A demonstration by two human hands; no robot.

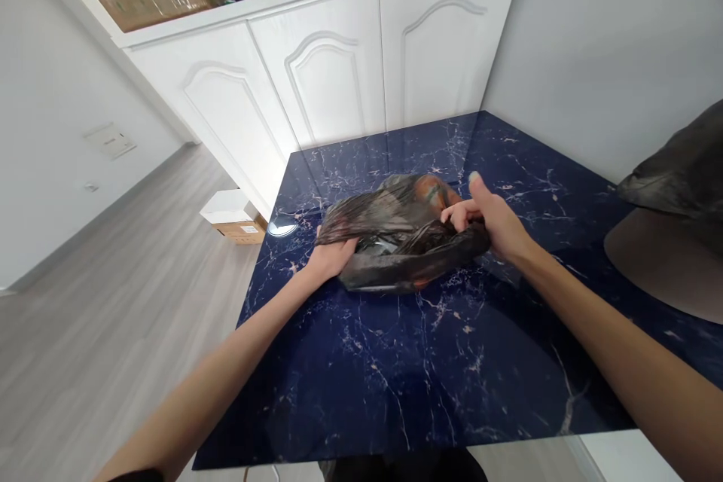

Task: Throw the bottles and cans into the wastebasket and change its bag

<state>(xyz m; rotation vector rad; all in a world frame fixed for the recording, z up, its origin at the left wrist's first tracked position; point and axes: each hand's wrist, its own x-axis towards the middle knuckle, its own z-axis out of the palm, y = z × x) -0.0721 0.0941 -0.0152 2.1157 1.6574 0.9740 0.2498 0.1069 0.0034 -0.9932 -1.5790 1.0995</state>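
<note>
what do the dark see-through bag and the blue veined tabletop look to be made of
Dark see-through bag: thin plastic film, judging by its wrinkles and sheen.

Blue veined tabletop: glossy, reflective; polished stone or a marble-look print.

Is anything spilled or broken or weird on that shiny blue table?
Nothing looks spilled or broken on the blue table. The dark plastic bag is crumpled between the left hand and the right hand, but thin bags often look like that. What's inside is too hidden to check.

Home interior, white panelled cabinets [333,79]
</note>
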